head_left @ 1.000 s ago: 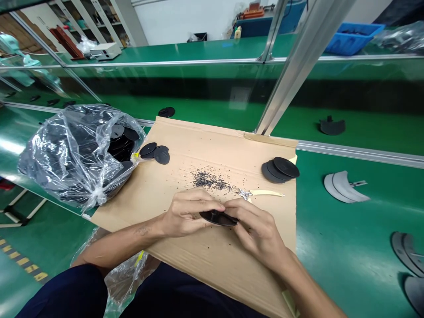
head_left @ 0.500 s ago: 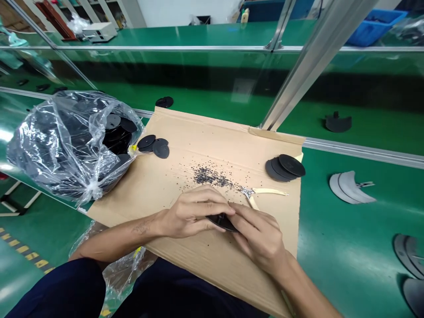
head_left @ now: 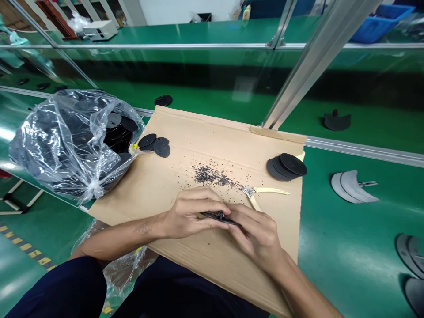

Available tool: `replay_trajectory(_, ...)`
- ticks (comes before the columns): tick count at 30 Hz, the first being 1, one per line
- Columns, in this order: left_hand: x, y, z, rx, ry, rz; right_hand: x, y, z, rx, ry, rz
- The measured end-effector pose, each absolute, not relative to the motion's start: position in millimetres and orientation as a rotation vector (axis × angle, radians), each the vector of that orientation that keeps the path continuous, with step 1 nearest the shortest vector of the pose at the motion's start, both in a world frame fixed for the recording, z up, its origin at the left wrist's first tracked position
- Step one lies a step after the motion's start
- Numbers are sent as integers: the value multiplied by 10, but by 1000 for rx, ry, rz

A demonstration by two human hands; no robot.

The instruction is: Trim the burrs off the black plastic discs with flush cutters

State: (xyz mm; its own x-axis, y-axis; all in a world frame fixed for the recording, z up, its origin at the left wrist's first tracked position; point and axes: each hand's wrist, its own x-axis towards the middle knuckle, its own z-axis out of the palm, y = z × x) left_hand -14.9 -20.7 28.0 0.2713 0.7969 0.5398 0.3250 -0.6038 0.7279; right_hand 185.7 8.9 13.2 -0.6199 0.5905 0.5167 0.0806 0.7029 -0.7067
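Note:
Between both hands, over the near part of the cardboard sheet (head_left: 132, 194), is a thin black plastic disc (head_left: 220, 216), turned nearly edge-on with a small raised part at its middle. My left hand (head_left: 195, 213) is closed on its left side, fingers above and below. My right hand (head_left: 253, 227) grips the right side, its fingertips meeting those of the left. Just beyond lie many tiny black bits (head_left: 212, 176). A pair of cutting pliers (head_left: 250, 191) with cream handles rests by them, nobody holding it.
A clear plastic bag (head_left: 66, 145) full of black discs stands at the left. Several loose discs (head_left: 161, 147) lie beside it, and a stack of discs (head_left: 286, 167) is at the right. A metal post (head_left: 298, 75) rises behind the cardboard. Grey curved parts (head_left: 351, 187) sit on the green bench.
The disc has tilted from showing part of its face to nearly edge-on. Both hands keep hold of it and have shifted only slightly.

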Motion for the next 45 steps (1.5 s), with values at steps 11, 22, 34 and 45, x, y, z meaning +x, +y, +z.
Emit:
replay_trajectory(11,-260,-97,335,1616,825,1042,1864,151,247,-588,-2033,1048)
replay_trajectory(22,-255,-139,279,1544,906,985,1942,217,311,-447,-2184,935)
replay_trajectory(34,-237,-105,191,1366,693,895,1943,153,308,-442,-2146,871)
replay_trajectory(45,-195,-144,202,1815,941,1166,2123,327,436,-726,-2295,676)
